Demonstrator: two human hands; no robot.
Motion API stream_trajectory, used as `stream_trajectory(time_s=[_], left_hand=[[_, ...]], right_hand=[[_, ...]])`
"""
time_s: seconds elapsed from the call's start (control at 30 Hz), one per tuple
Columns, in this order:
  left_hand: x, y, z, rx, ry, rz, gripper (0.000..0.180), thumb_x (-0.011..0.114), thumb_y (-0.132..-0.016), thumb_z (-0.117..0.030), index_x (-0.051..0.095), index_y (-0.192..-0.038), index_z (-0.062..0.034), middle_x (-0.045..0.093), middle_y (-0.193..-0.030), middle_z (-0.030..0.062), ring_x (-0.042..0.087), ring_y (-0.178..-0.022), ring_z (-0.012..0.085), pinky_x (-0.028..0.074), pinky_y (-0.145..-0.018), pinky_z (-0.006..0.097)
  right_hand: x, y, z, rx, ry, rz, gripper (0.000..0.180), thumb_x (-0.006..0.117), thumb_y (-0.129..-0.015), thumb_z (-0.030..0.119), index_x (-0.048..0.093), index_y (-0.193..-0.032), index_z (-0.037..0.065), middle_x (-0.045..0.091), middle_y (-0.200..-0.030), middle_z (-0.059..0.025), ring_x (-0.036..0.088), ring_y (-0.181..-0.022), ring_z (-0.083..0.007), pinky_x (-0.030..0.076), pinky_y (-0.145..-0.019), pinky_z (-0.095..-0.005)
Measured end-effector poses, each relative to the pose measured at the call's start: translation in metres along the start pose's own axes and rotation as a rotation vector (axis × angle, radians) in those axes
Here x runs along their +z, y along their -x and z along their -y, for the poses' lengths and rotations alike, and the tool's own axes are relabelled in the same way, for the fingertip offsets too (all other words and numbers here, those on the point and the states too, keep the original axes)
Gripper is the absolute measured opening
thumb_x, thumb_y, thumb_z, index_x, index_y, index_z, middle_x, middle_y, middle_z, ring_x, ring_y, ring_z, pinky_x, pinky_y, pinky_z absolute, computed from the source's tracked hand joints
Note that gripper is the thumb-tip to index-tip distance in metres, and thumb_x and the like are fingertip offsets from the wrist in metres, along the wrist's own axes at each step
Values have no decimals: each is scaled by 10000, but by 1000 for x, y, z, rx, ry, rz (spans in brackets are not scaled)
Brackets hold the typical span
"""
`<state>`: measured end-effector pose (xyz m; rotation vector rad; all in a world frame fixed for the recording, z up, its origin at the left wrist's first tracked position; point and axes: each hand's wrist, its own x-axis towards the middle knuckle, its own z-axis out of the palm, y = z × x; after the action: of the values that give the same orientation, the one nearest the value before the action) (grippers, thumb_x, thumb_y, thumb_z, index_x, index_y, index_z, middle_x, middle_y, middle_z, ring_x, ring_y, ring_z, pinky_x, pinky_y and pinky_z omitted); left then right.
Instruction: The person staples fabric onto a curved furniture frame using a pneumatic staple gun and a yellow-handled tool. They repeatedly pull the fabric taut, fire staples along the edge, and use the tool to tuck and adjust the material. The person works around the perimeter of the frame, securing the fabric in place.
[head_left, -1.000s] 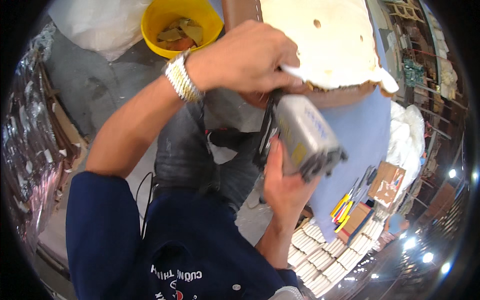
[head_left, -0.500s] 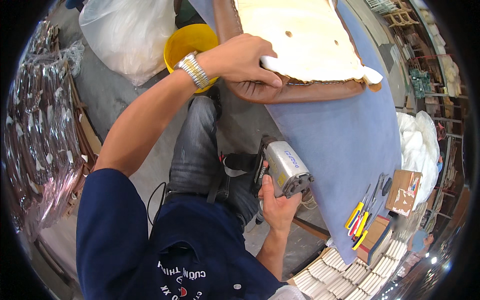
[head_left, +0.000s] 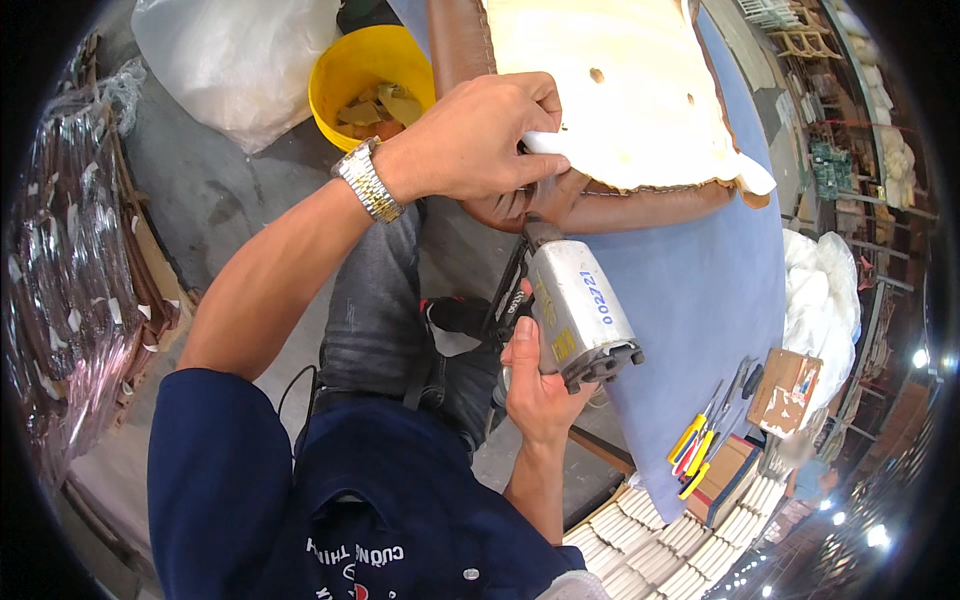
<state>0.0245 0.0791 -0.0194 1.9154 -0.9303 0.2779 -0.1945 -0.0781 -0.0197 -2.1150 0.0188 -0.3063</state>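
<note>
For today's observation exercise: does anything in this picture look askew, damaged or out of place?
Nothing looks damaged. The brown leather edge around the pale seat board is puckered where the left hand pulls it. The right hand holds a grey staple gun against it.

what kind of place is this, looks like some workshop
Most likely an upholstery or furniture workshop. A brown leather-covered seat panel lies on a blue padded bench, the right hand holds a grey staple gun, and wooden chair frames are stacked behind.

left hand (head_left: 475, 140) presses brown leather seat edge (head_left: 600, 205) | right hand (head_left: 535, 385) grips staple gun (head_left: 580, 310)
</note>
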Motion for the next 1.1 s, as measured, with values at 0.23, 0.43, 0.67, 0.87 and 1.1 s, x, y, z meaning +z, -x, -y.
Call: stream_trajectory(time_s=[0.23, 0.43, 0.67, 0.87, 1.1], left_hand=[[1, 4, -4, -53, 57, -24, 236, 790, -834, -186, 698, -844, 31, 633, -903, 104, 633, -767, 283, 498, -693, 380], [2, 9, -8, -80, 126, -24, 232, 793, -827, -182, 687, -825, 24, 628, -890, 94, 630, -753, 277, 500, -683, 381], [-1, 9, 3, -8, 52, 13, 209, 743, -853, -172, 718, -912, 27, 677, -991, 107, 677, -825, 283, 538, -729, 359], [-7, -14, -5, -83, -86, 117, 426, 756, -847, -359, 734, -1006, 36, 711, -1008, 179, 700, -866, 325, 555, -773, 390], [-1, -13, -10, -189, -133, 143, 434, 781, -840, -393, 692, -916, 25, 681, -848, 206, 666, -794, 382, 518, -724, 409]], right_hand=[[-3, -17, 22, -46, 294, 60, 458, 611, -971, -58, 463, -1404, -59, 710, -1174, -174, 604, -695, -83, 504, -551, -231], [-5, -25, 42, 101, 297, 41, 383, 634, -964, -48, 527, -1332, -65, 729, -1067, -136, 604, -655, -86, 491, -537, -230], [-17, -38, 24, -57, 346, 160, 334, 658, -967, -18, 567, -1286, -59, 723, -1046, -117, 611, -677, -87, 489, -554, -237], [-35, 7, 32, 294, -188, 17, 447, 623, -969, -25, 493, -1396, -47, 702, -1203, -173, 593, -675, -81, 496, -572, -229], [-30, 21, 13, 232, -241, -82, 456, 628, -969, -29, 482, -1400, -53, 707, -1190, -185, 595, -674, -90, 511, -569, -247]])
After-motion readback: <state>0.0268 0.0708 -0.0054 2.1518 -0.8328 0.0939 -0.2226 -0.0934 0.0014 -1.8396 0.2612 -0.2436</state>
